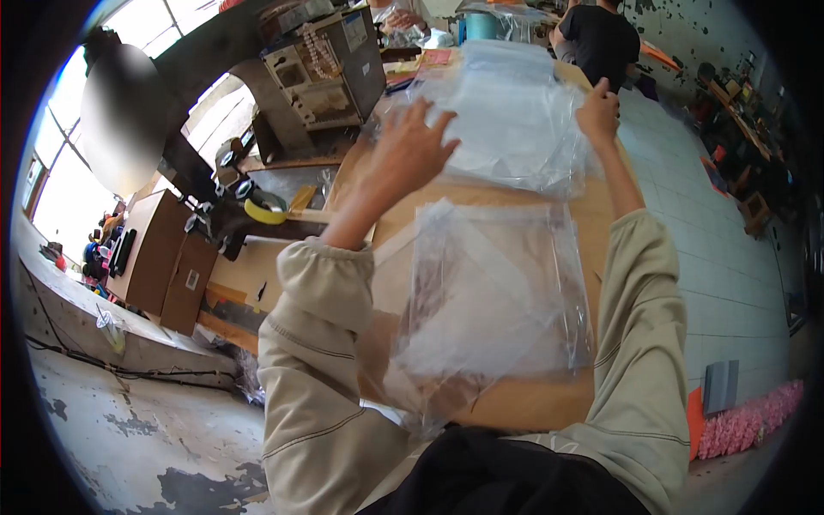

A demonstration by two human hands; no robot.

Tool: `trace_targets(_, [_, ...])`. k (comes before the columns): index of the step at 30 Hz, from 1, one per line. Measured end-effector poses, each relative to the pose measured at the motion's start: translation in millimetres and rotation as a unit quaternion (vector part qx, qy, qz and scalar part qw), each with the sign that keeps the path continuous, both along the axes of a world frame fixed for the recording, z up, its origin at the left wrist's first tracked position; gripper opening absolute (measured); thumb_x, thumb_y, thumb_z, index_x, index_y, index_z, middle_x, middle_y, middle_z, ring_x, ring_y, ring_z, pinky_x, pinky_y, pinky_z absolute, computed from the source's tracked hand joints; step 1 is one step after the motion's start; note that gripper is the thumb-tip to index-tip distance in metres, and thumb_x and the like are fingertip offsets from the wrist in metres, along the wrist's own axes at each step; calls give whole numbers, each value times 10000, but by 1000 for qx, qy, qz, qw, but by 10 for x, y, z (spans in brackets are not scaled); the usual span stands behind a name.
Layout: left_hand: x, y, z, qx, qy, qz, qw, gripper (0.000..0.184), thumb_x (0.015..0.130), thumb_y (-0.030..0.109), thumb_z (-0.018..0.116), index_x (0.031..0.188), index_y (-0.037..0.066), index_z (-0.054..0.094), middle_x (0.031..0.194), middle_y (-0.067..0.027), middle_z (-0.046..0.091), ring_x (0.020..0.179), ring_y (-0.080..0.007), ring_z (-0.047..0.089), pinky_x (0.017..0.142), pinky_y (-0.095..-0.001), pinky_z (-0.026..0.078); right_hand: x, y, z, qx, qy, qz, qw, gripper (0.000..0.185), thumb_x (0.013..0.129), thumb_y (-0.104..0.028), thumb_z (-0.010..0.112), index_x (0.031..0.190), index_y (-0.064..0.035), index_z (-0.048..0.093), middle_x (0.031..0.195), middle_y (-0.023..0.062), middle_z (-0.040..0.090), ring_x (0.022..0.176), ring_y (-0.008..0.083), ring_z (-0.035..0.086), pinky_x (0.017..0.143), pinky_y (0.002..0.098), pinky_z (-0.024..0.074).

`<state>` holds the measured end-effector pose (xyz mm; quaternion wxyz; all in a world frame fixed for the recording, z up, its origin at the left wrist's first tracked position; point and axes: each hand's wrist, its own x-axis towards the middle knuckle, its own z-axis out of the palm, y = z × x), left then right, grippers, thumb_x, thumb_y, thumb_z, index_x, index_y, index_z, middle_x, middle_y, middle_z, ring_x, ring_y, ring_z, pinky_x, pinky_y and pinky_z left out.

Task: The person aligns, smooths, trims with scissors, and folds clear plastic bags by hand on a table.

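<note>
My left hand (412, 150) hovers over the left side of the upper pile of clear plastic bags (515, 129), its fingers spread and nothing held in them. At that pile's right edge, my right hand (598, 116) has its fingers curled in on the edge of a clear plastic bag; the fingertips are partly hidden. Closer to my body, another stack of clear plastic bags (498, 292) lies flat, slightly crumpled at its edges. Both piles rest on a brown-covered table (532, 403).
A sewing-type machine (322, 73) with a dark arm stands to the left, a yellow curved piece (264, 213) near it. Cardboard boxes (159, 257) sit further left. A person in a black shirt (601, 43) is at the far right end. Pink fluffy material (751, 422) lies at lower right.
</note>
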<state>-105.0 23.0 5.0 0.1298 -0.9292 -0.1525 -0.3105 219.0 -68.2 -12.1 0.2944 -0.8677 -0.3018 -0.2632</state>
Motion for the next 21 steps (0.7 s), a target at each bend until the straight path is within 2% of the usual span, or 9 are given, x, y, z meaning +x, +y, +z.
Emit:
trace_targets(1, [209, 139, -179, -37, 30, -37, 998, 424, 910, 372, 540, 1260, 139, 485, 1327, -195, 427, 1239, -384, 413, 1021, -536, 327, -73, 84, -3, 42, -51, 46, 997, 566, 818, -130, 569, 1317, 46, 368, 1234, 244, 474, 1111, 388, 511, 914, 468, 460])
trace_targets(2, [409, 143, -301, -54, 101, -29, 993, 517, 923, 446, 490, 1347, 159, 419, 1428, -215, 328, 1338, -405, 293, 1066, -560, 265, 146, 373, -169, -79, -113, 67, 988, 552, 878, -231, 530, 1354, 2, 375, 1323, 239, 421, 1184, 398, 465, 971, 499, 410])
trace_targets(3, [656, 173, -464, -84, 135, -56, 986, 576, 916, 513, 444, 1397, 204, 382, 1464, -230, 284, 1378, -408, 215, 1072, -603, 213, -165, 389, -107, -92, -97, 131, 982, 524, 914, -335, 499, 1357, -69, 411, 1397, 224, 368, 1306, 382, 349, 1047, 562, 294])
trace_targets(4, [884, 191, -619, -89, 159, -93, 979, 629, 905, 571, 410, 1438, 252, 312, 1494, -230, 217, 1393, -414, 165, 1060, -642, 181, -320, 460, -118, -142, -89, 135, 977, 544, 931, -464, 435, 1365, -137, 423, 1462, 203, 297, 1384, 356, 226, 1067, 634, 173])
trace_targets(5, [1086, 164, -727, -95, 190, -108, 971, 654, 894, 618, 372, 1458, 304, 265, 1505, -227, 188, 1399, -418, 139, 1049, -671, 150, -239, 545, -201, -210, -72, 138, 965, 637, 898, -603, 387, 1389, -198, 396, 1473, 178, 296, 1403, 340, 172, 1051, 676, 129])
trace_targets(8, [1500, 33, -860, -187, 212, -167, 945, 689, 867, 677, 358, 1460, 353, 227, 1518, -210, 153, 1391, -456, 100, 1038, -695, 115, 20, 439, -409, -330, -17, 46, 943, 687, 905, -632, 306, 1440, -203, 318, 1530, 147, 178, 1424, 316, 114, 1069, 667, 46])
trace_targets(10, [1590, -100, -848, -222, 225, -179, 932, 699, 843, 706, 368, 1447, 371, 265, 1516, -212, 161, 1380, -487, 95, 1010, -731, 87, 327, 297, -774, -298, -3, 63, 953, 689, 899, -644, 302, 1456, -239, 279, 1538, 137, 155, 1429, 298, 101, 1072, 662, 29])
trace_targets(15, [1645, -181, -1377, -125, 117, -183, 968, 674, 808, 704, 421, 1400, 387, 371, 1506, -215, 191, 1351, -551, 85, 938, -790, 20, 536, 253, -1174, -276, 46, 73, 957, 718, 872, -682, 309, 1473, -301, 212, 1543, 131, 138, 1431, 283, 103, 1074, 659, 41])
trace_targets(21, [1611, -208, -1434, -104, 85, -177, 975, 650, 799, 697, 442, 1381, 410, 394, 1484, -215, 240, 1338, -548, 141, 931, -796, 51, 604, 248, -830, -380, 156, 129, 903, 794, 820, -752, 319, 1469, -306, 226, 1518, 139, 227, 1401, 303, 219, 1071, 657, 89])
